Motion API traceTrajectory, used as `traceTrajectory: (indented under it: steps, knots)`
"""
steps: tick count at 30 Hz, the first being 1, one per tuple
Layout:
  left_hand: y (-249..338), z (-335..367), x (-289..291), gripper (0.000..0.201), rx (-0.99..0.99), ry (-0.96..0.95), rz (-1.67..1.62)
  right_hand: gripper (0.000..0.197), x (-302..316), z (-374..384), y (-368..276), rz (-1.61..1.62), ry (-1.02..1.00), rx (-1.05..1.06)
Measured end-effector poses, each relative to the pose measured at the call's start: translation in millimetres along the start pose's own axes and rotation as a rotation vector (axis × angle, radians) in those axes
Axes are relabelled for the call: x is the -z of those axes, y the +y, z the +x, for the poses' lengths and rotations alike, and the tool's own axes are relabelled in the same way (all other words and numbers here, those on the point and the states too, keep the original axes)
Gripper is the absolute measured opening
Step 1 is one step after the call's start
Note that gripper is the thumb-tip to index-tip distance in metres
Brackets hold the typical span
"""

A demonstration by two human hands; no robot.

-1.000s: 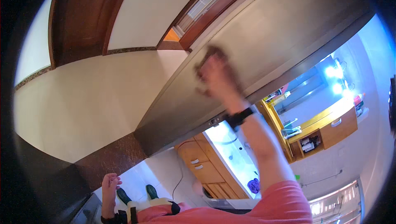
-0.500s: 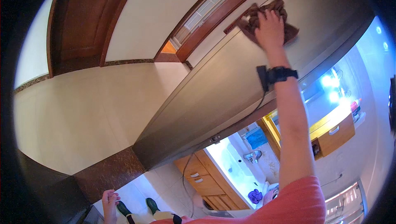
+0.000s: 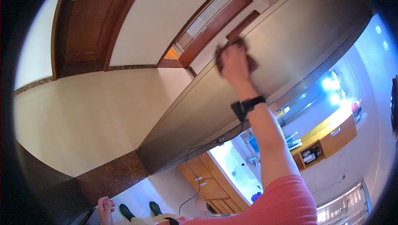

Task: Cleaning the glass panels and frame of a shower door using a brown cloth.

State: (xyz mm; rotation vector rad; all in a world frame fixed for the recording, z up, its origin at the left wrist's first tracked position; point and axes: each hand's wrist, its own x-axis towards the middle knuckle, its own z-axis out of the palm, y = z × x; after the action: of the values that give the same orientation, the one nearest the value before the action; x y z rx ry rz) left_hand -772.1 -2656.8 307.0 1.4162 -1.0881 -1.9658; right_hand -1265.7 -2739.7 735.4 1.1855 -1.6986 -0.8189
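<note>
A brown cloth (image 3: 252,64) is bunched under my right hand (image 3: 234,62), which presses it against the upper part of a tall grey-beige door (image 3: 290,38), close to its left edge. Motion smears both the hand and the cloth. A black band with a small box and a cable sits round my right wrist. My left hand (image 3: 105,206) hangs low at the lower left, away from the door. Its fingers are loosely bent and apart, with nothing visible in them.
Behind the door, a white basin (image 3: 236,171) tops a wooden cabinet (image 3: 203,175). A wooden wall shelf (image 3: 331,140) hangs under bright lamps at right. A dark door frame (image 3: 83,26) stands across the pale hallway floor (image 3: 83,121). The wrist cable (image 3: 186,171) trails down beside the door.
My right hand has slid down and to the left across the door, taking the cloth with it. My left hand has dropped slightly.
</note>
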Motion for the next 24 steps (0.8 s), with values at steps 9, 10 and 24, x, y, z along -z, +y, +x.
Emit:
traceTrajectory:
  steps: [9, 10, 24]
  knots:
    - [-11.6, 21.7, 17.7, 0.022, -0.097, 0.016, -0.090, 0.046, 3.1, 16.2, 30.5, 0.017, 0.103, -0.108]
    - [-11.3, 27.2, 21.0, 0.022, -0.108, 0.022, -0.108, 0.042, -4.9, 10.5, 14.7, 0.004, 0.053, -0.086]
    - [-7.5, 63.4, -0.2, 0.020, -0.138, -0.067, -0.134, 0.046, 21.9, 43.6, 140.5, -0.046, 0.155, -0.247]
